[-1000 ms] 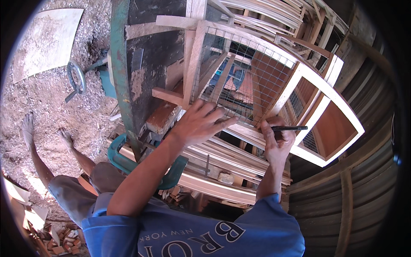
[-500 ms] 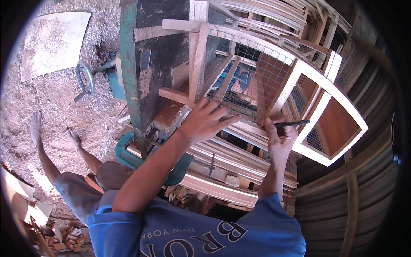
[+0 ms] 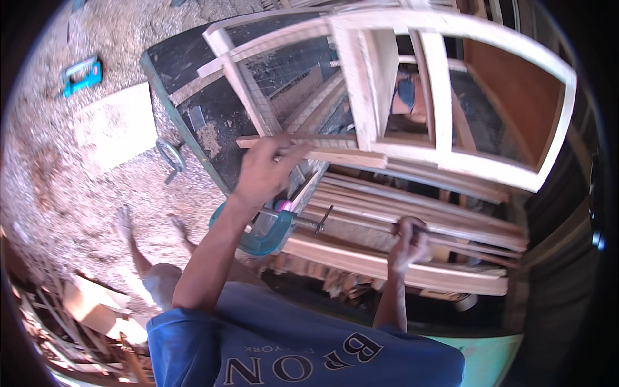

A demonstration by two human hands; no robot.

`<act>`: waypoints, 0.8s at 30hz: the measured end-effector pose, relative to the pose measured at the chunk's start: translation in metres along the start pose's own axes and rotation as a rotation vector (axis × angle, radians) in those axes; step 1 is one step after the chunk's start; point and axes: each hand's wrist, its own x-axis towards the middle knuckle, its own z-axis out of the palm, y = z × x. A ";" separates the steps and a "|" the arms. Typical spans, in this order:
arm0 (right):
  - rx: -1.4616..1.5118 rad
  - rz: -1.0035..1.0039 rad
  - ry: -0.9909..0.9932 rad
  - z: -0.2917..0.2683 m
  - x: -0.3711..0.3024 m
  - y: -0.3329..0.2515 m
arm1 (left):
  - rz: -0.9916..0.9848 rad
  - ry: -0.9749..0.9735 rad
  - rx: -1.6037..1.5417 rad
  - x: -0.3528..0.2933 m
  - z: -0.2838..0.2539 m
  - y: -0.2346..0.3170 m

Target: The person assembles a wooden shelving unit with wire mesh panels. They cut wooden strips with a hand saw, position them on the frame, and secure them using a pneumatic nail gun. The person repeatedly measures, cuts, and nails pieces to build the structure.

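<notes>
A pale wooden frame (image 3: 440,97) with wire mesh over its left part and brown panels inside lies tilted across the bench. My left hand (image 3: 265,169) grips the frame's near left edge, its fingers bent over a wooden rail (image 3: 351,157); motion blurs the fingertips. Lower and to the right, my right hand (image 3: 410,245) is closed above a stack of wood strips, apart from the frame. A dark pen (image 3: 419,227) is in its fist, mostly hidden by the fingers.
A teal clamp (image 3: 267,235) with a metal screw sits below my left hand. Stacked wood strips (image 3: 412,209) lie on the near side. At left are a dark machine table (image 3: 187,58), a handwheel (image 3: 169,156), a pale board (image 3: 116,126) and a teal tool (image 3: 82,76) on shavings.
The frame has turned and swung toward the right in the view. My right hand has come off it and moved down toward me with the pen. My left hand has shifted to the frame's left end.
</notes>
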 end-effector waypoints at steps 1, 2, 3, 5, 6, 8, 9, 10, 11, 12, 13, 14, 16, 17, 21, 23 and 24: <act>-0.116 0.247 -0.139 -0.002 -0.024 0.033 | -0.019 -0.028 0.033 0.000 -0.019 0.003; -0.212 0.508 -0.273 -0.003 -0.051 0.065 | 0.023 0.013 0.109 0.003 -0.035 0.003; -0.162 0.597 -0.364 0.005 -0.084 0.096 | 0.040 0.048 0.188 0.004 -0.052 0.004; -0.022 0.851 -0.526 0.017 -0.151 0.143 | -0.006 -0.034 0.386 0.002 -0.097 0.015; 0.053 1.043 -0.587 0.031 -0.175 0.164 | 0.022 -0.015 0.404 0.002 -0.119 0.022; 0.199 1.103 -0.661 0.060 -0.210 0.192 | -0.031 -0.101 0.483 -0.004 -0.162 0.047; 0.226 1.055 -0.655 0.085 -0.220 0.201 | -0.109 -0.112 0.510 -0.013 -0.176 0.063; 0.290 1.041 -0.635 0.098 -0.226 0.208 | -0.178 -0.159 0.496 -0.023 -0.188 0.084; 0.341 1.062 -0.611 0.114 -0.227 0.214 | -0.234 -0.220 0.620 -0.037 -0.195 0.108; 0.395 1.044 -0.582 0.131 -0.225 0.221 | -0.178 -0.333 0.678 -0.047 -0.200 0.130; 0.450 1.066 -0.510 0.146 -0.223 0.226 | -0.091 -0.349 0.698 -0.063 -0.194 0.147; 0.487 1.053 -0.443 0.153 -0.219 0.233 | -0.160 -0.377 0.731 -0.083 -0.185 0.171; 0.532 1.014 -0.381 0.166 -0.210 0.249 | -0.156 -0.392 0.755 -0.125 -0.153 0.205; 0.532 1.003 -0.394 0.164 -0.208 0.257 | -0.187 -0.355 0.703 -0.151 -0.128 0.221; 0.687 0.807 -0.393 0.149 -0.193 0.300 | -0.201 -0.289 0.647 -0.250 -0.019 0.245; 0.787 0.929 -0.462 0.133 -0.188 0.324 | -0.264 -0.273 0.661 -0.290 0.030 0.261; 0.858 0.966 -0.474 0.128 -0.180 0.339 | -0.294 -0.263 0.663 -0.302 0.053 0.262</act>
